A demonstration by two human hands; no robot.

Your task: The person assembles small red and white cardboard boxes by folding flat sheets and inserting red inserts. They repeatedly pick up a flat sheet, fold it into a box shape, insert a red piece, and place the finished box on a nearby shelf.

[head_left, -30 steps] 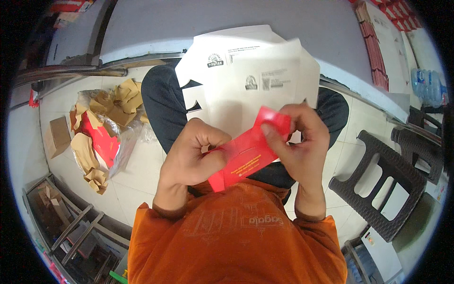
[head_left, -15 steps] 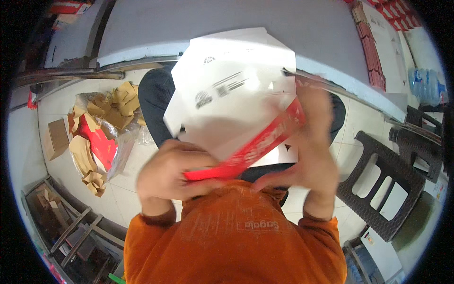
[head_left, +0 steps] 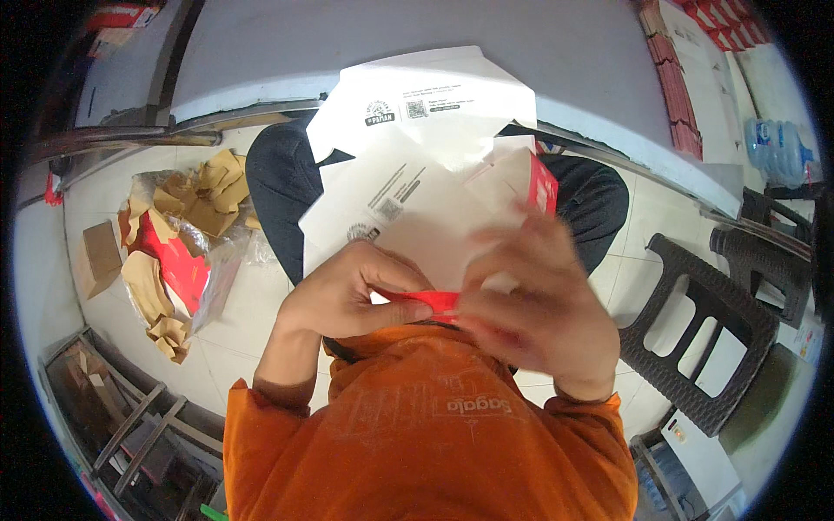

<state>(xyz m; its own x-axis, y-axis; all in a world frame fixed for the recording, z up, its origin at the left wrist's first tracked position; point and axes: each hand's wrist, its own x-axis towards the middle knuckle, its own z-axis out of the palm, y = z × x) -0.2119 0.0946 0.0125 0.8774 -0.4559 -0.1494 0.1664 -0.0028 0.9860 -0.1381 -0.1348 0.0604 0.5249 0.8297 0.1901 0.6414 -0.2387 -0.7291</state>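
Observation:
A partly folded cardboard box (head_left: 426, 221), white inside with black print and red outside, lies across my lap. Its far white panel (head_left: 478, 91) leans on the table edge. On the right a red-faced side wall (head_left: 542, 187) stands up. My left hand (head_left: 347, 291) is closed on the near red edge (head_left: 434, 304), its thumb lying along it close to my shirt. Over the near right corner is my right hand (head_left: 530, 304), bent at the fingers and blurred; whether it pinches the card there is unclear.
A grey table (head_left: 417, 39) spans the far side, with a stack of folded red card (head_left: 673, 95) on its right. Dark plastic stools (head_left: 738, 373) stand at right, near water bottles (head_left: 777, 152). Torn brown paper (head_left: 208, 195) and a small carton (head_left: 100, 256) lie on the floor at left.
The red strip that slanted up between my hands is now low and nearly level at my shirt. My right hand has come down and inward, and the right side wall now shows upright.

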